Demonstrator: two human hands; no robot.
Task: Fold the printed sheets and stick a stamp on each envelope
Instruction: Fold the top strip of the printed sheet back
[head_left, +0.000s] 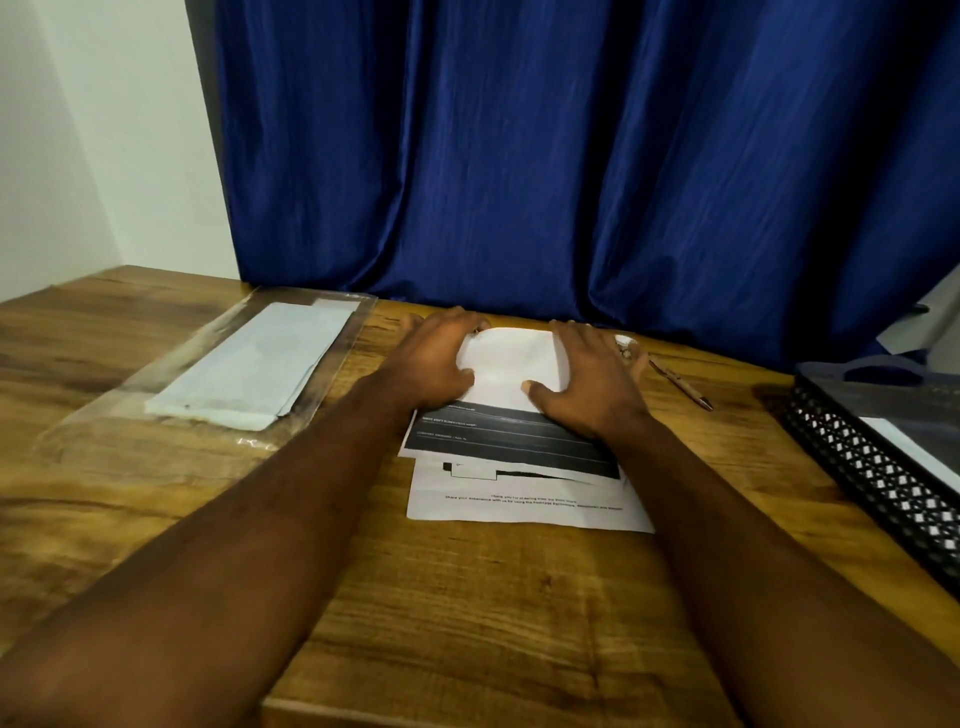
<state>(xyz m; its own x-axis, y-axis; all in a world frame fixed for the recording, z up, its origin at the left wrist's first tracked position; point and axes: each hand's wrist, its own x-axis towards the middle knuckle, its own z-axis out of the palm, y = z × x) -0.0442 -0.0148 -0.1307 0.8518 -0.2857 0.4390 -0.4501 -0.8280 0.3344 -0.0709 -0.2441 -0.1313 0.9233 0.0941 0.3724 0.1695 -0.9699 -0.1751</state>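
The top sheet (511, 366) is located at the centre of the desk (467, 597), close to the far edge, and is bent over toward the near side so that its blank back faces up above a dark printed band. The bent part is held at its left edge by the left hand (434, 364) and at its right edge by the right hand (592, 384); on each hand the thumb is laid on the white face and the fingers are spread behind the curve, so the paper is pinched between them. A lower sheet (524, 506) is seen beneath, its near edge projecting toward the person and slightly skewed. The envelopes (249, 364) are stacked inside a clear plastic sleeve (156, 400) well to the left, apart from the sheets. A pen (680, 383) is placed just right of the right hand, and a small white object (623, 343), too blurred to identify, is seen beside its fingers. A black mesh tray (872, 467) is set along the right edge. The far edge is bounded by a blue curtain (571, 156). Bare wood is left between the lower sheet and the near edge.
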